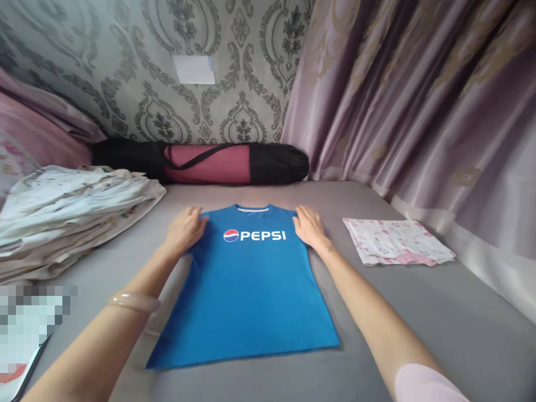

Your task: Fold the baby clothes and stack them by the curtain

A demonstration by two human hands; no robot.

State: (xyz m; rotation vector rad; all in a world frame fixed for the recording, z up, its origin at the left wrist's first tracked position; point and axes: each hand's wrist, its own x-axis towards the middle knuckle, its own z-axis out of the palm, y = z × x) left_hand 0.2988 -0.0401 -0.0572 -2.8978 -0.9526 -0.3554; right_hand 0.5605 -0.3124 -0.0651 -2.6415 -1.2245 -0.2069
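- Blue cloth made up the T-shirt (251, 296), which lay flat and face up on the grey sheet (355, 204), its white lettering reading upright from the person's side.
- Its long axis ran from collar to hem, pointing straight away from the person: the collar (253, 210) was at the far end, the wider hem (245, 359) at the near one.
- The left hand (186, 228) was at the shirt's left shoulder edge, its fingers bent and its thumb turned inward over the blue cloth; whether they pinched the fabric or merely rested there, I could not tell.
- The right hand (309, 225) matched it at the right shoulder edge, fingers loosely bent, thumb along the side; its hold on the cloth could not be made out either.
- Neither hand was clearly nearer: each seemed to touch its own edge, with the collar between them and slightly beyond.
- From the fingers, most of the shirt therefore lay inward and back toward the person, filling the space between the two forearms, with the hem well apart from both hands.
- A folded pink-and-white cloth (393, 240) lay to the right, apart from the right hand; a pile of pale fabric (79, 209) spread to the left of the left hand.
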